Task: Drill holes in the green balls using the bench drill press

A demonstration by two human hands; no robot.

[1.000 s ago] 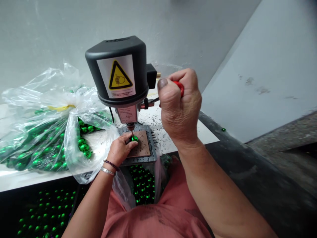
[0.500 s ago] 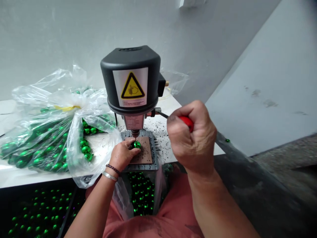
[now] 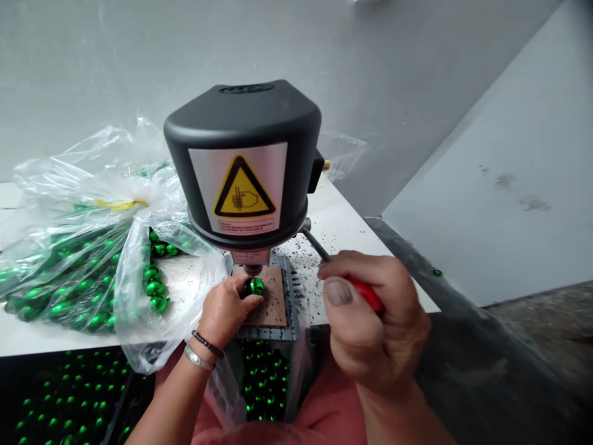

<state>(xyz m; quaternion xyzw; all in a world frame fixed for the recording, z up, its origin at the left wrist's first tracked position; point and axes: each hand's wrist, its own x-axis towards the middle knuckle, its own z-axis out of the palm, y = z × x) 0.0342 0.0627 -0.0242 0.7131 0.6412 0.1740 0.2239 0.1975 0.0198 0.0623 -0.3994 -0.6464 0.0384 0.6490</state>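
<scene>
My left hand (image 3: 228,307) pinches a shiny green ball (image 3: 257,286) between thumb and fingers on a brown board (image 3: 272,303). The board lies on the grey base (image 3: 291,330) of a small drill press (image 3: 245,123). Just above the ball is the chuck (image 3: 252,270); whether the bit is inside the ball I cannot tell. My right hand (image 3: 375,309) is wrapped round the red grip (image 3: 368,295) of the press lever (image 3: 317,244), which slopes down to the right.
A clear plastic bag (image 3: 69,266) full of green balls covers the left of the white table (image 3: 361,228). Dark shavings lie around the base. More green balls sit in a bag (image 3: 264,377) below the table edge and in a dark crate (image 3: 60,395) at lower left.
My right hand has moved down and slightly right, and the lever slopes more steeply. The chuck now appears closer to the ball. My view has shifted, so the press looks larger.
</scene>
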